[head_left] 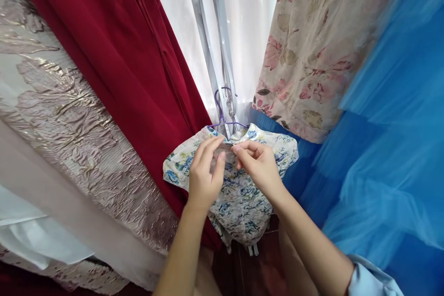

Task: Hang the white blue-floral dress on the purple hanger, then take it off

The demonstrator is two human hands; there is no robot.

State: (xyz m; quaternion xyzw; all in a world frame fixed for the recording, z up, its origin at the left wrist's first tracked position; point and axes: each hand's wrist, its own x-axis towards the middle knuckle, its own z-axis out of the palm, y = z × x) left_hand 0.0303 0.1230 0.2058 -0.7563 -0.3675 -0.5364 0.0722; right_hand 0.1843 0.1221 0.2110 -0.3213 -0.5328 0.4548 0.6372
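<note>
Around us hang big cloths: a blue tulle fabric [388, 157] fills the right side, a dark red curtain [114, 55] and a silver embossed fabric [58, 115] fill the left, and a pink floral cloth [312, 46] hangs above on the right. They crowd close, so we have only a narrow gap to work in. In this gap the small blue-flowered dress [239, 194] hangs on a purple hanger [225, 115], whose hook sits on a grey rail [208, 32]; hanging like this, its collar faces us. Our left hand [204, 175] and right hand [258, 164] meet at the collar, each grip closed in a pinch on the cloth near the neckline, probably at a fastening that we cannot see clearly.
</note>
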